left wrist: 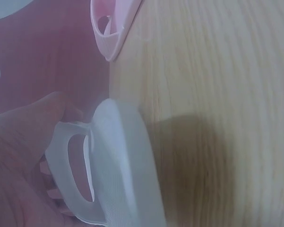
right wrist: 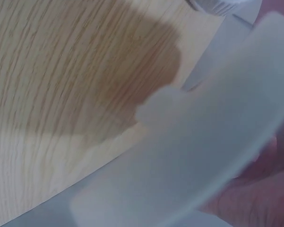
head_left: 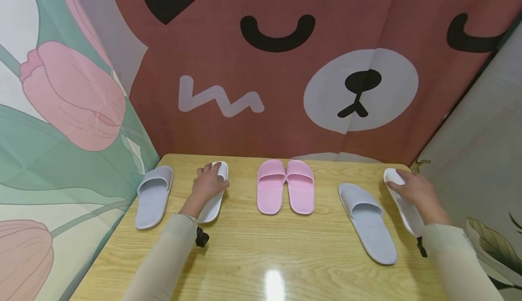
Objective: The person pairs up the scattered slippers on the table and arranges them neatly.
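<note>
My left hand grips a white slipper over its strap, left of the middle of the table. In the left wrist view, the thumb and fingers hold the strap of that white slipper from outside. At the table's right edge my right hand holds another white slipper near its toe end. The right wrist view shows this white slipper blurred and close, hiding most of the fingers; its shadow falls on the wood. Beside each hand, on the table, lies one pale grey slipper: left, right.
Between the hands, a pair of pink slippers stands side by side near the back edge of the wooden table. A brown bear-print cloth hangs behind, a floral cloth at the left and a pale cloth at the right.
</note>
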